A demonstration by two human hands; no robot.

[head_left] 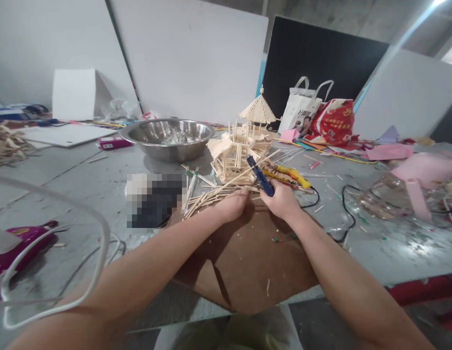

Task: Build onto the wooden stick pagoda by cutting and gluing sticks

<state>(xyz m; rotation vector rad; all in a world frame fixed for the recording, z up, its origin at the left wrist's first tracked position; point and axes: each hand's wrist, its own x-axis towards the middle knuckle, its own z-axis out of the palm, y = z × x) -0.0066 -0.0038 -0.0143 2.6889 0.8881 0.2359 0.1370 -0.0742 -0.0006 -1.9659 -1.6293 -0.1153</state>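
My right hand point(282, 199) is closed around a dark blue tool point(260, 176) that looks like a utility knife, its body tilted up and to the left. Close beside it, my left hand point(236, 204) is closed low over the brown board point(255, 262); whatever its fingers pinch is hidden. Thin wooden sticks point(204, 200) lie in a loose pile by the left hand. Just beyond both hands stands a pavilion model point(235, 158) built of such sticks, with a pointed roof point(260, 111) at its rear.
Left of the model is a steel basin point(167, 146) holding clear plastic. A yellow-handled corded tool point(293, 176) lies to the right, its black cable point(344, 204) looping over the table. Bags point(333, 121) stand behind. White cable point(101, 243) and a purple object point(25, 250) are at left.
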